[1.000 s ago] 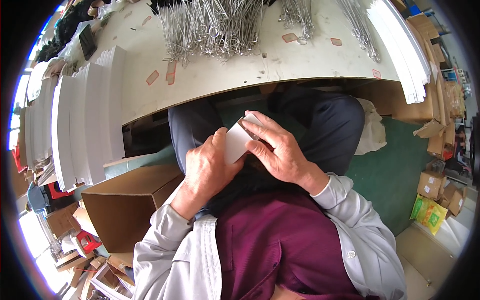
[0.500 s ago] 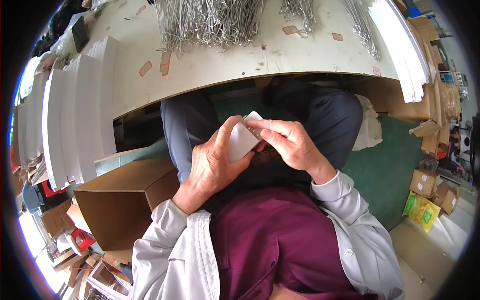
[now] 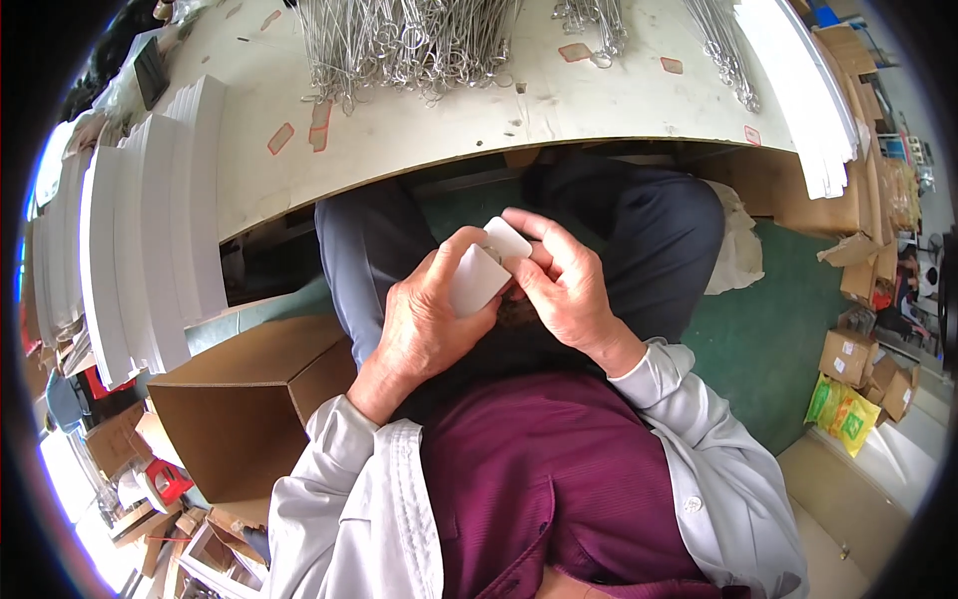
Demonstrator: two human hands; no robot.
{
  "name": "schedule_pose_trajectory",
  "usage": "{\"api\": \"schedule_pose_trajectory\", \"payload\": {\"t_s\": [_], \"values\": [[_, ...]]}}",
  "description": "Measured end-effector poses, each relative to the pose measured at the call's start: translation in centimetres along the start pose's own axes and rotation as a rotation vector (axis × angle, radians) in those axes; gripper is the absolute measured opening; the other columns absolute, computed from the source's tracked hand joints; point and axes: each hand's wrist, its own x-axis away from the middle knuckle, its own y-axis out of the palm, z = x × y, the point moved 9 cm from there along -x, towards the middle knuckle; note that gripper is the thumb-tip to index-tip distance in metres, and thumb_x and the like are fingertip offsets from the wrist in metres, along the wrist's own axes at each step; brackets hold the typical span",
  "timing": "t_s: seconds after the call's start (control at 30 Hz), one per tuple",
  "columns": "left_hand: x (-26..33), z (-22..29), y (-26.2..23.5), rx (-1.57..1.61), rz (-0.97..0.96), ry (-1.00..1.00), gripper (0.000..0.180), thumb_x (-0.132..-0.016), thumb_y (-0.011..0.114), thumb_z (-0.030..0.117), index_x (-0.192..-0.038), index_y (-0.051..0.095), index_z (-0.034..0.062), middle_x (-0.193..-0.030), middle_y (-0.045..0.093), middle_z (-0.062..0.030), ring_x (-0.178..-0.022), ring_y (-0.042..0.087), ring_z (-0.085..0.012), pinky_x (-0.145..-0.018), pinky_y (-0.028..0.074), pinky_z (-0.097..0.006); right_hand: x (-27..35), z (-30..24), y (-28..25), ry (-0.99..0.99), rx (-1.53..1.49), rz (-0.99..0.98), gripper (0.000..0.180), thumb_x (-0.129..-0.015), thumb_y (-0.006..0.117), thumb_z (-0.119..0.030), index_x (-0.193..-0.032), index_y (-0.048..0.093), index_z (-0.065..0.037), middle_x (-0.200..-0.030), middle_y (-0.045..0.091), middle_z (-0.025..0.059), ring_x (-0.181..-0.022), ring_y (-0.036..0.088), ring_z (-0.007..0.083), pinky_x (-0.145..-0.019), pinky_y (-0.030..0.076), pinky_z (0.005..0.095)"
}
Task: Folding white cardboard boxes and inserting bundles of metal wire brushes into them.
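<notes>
Above my lap, a small white box (image 3: 476, 284) is gripped in my left hand (image 3: 419, 311), with the thumb and fingers along its sides. At the box's upper right end stands a white flap with rounded corners (image 3: 508, 239). My right hand (image 3: 573, 290) pinches around this flap, the forefinger behind it and the thumb by the box's opening. A little of something metallic shows in the opening, too small to make out. The lower fingers of my right hand are partly hidden behind the box.
Bundles of metal wires with ringed ends (image 3: 409, 50) lie on the white table (image 3: 399, 135) ahead. White boards (image 3: 150, 230) stand stacked at left, and more white sheets (image 3: 798, 100) at right. An open cardboard box (image 3: 235, 419) sits by my left elbow.
My right fingers have drawn back from the box's opening, and the rounded flap now shows more fully between them. The left hand still holds the box, which has shifted slightly left.
</notes>
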Motion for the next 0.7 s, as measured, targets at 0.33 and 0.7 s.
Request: {"api": "schedule_pose_trajectory", "payload": {"t_s": [0.33,0.7], "values": [[0.3,-0.6,-0.1,-0.066,0.044,-0.057,0.064,-0.076,0.081,0.012,-0.131,0.05,0.0058,-0.104,0.071,-0.0198,-0.088,0.073,-0.0413,-0.075,0.06,-0.047,0.4,-2.7,1.7,-0.458,0.53,0.078,0.024,-0.102,0.066,-0.014,-0.113,0.073,0.005,-0.099,0.077,0.018,-0.084,0.076,0.0244,-0.072,0.059,0.0301],[0.9,-0.3,-0.1,-0.189,0.179,0.084,0.061,-0.075,0.081,0.012,-0.129,0.054,0.0027,-0.11,0.07,-0.0182,-0.095,0.072,-0.0377,-0.076,0.061,-0.045,-1.4,1.9,0.9,0.186,0.011,0.084,0.01,-0.093,0.076,-0.006,-0.095,0.069,0.001,-0.078,0.072,0.0044,-0.066,0.064,0.0051,-0.056,0.051,0.0222]]}}
